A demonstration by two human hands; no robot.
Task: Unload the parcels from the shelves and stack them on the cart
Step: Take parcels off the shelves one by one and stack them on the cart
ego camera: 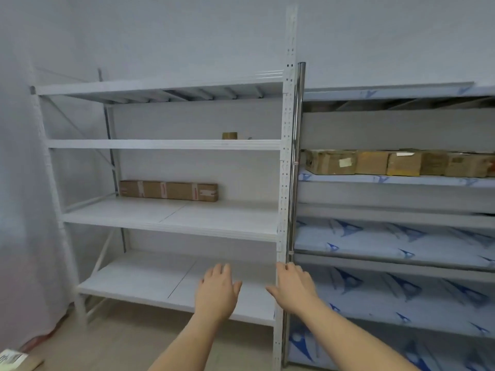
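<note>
Both hands are raised before the white rack point(171, 144), empty: the left hand point(217, 289) at 6 o'clock, fingers straight and close together; the right hand point(292, 286) just beside the upright, fingers loosely extended, thumb apart. The long parcel point(168, 190) lies at 9 o'clock, deep on the middle shelf. A row of boxes point(396, 163) sits at 3 o'clock on the second rack. The cart is not visible. Risk: the long parcel, if gripped at one end, would likely tip and swing; the deep reach could knock a forearm against the shelf edge.
</note>
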